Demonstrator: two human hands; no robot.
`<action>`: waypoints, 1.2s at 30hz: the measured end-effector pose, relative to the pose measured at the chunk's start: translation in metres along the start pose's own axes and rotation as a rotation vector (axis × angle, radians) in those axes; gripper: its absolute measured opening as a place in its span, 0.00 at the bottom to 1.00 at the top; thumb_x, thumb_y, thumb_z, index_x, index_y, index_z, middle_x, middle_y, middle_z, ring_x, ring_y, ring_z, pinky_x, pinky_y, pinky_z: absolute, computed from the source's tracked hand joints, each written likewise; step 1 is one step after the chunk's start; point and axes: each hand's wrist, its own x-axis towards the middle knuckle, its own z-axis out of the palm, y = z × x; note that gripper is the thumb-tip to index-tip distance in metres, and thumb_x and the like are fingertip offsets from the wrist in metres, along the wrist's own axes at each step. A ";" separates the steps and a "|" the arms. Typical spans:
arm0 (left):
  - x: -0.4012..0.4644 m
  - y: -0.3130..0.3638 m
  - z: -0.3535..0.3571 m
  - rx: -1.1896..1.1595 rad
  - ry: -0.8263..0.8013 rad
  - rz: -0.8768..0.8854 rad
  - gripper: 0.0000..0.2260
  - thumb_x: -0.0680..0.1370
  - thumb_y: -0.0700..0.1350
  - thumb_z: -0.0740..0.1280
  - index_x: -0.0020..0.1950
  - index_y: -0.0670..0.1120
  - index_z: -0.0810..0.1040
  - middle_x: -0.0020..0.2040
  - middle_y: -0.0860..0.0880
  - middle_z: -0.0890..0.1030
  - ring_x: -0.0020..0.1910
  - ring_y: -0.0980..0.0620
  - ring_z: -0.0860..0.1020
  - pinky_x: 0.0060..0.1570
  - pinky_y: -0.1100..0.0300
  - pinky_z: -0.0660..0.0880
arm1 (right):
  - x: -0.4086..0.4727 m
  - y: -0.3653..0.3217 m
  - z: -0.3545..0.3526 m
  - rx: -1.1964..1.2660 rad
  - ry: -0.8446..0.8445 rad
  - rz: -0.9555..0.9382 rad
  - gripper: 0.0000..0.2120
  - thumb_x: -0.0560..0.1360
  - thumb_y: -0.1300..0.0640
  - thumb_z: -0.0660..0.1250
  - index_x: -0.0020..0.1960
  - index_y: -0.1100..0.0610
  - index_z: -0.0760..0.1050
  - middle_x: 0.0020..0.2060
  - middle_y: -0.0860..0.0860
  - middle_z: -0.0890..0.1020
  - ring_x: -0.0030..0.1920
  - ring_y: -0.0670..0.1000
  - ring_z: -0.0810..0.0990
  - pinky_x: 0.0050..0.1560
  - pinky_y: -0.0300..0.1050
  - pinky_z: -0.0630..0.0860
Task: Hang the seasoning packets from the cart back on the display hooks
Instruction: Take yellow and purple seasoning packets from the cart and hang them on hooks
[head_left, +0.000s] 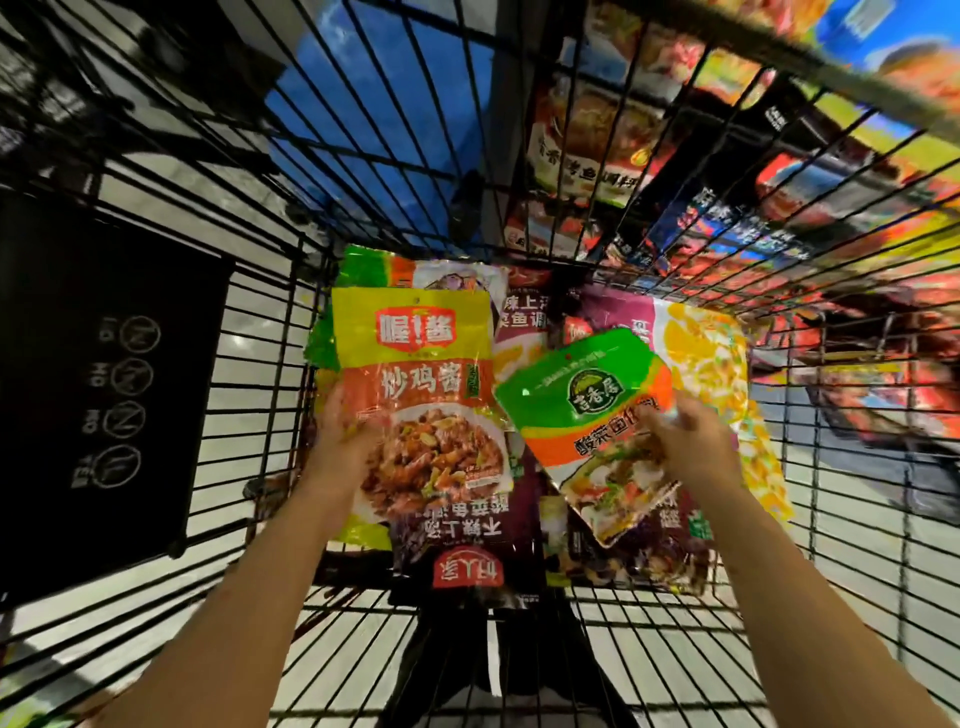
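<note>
I look down into a black wire cart (249, 332). My left hand (345, 441) grips a yellow and orange seasoning packet (431, 395) by its left edge, held upright with a dish picture on it. My right hand (685, 441) pinches a green and orange packet (587, 410) that tilts to the left. Both packets hover over several more packets on the cart floor, among them a purple one (467, 551) and a yellow and white one (711, 364). No display hooks can be made out.
Blurred shelves of packaged goods (727, 171) show through the cart's right and far walls. A black sign panel (104, 384) hangs on the left wall. Pale floor tiles and a blue surface (374, 104) lie beyond the wires.
</note>
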 end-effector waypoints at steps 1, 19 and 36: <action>-0.003 0.001 0.010 0.002 -0.015 -0.004 0.30 0.81 0.46 0.66 0.77 0.63 0.56 0.78 0.50 0.64 0.75 0.44 0.64 0.72 0.36 0.61 | -0.004 0.000 -0.002 0.072 -0.002 0.009 0.10 0.75 0.47 0.71 0.37 0.45 0.73 0.35 0.45 0.74 0.40 0.50 0.72 0.36 0.45 0.66; -0.006 -0.016 0.048 0.076 0.077 0.043 0.20 0.74 0.41 0.74 0.59 0.56 0.72 0.56 0.52 0.79 0.58 0.50 0.77 0.67 0.44 0.70 | -0.035 -0.065 0.063 -0.004 -0.262 -0.210 0.20 0.79 0.47 0.65 0.67 0.56 0.70 0.56 0.54 0.78 0.58 0.58 0.77 0.51 0.47 0.71; -0.007 -0.028 0.024 0.209 0.154 0.114 0.46 0.65 0.47 0.80 0.77 0.55 0.59 0.68 0.53 0.73 0.66 0.50 0.71 0.67 0.46 0.70 | 0.021 0.020 0.032 -0.949 0.083 -0.743 0.08 0.68 0.63 0.75 0.46 0.62 0.80 0.49 0.65 0.83 0.49 0.69 0.82 0.40 0.60 0.80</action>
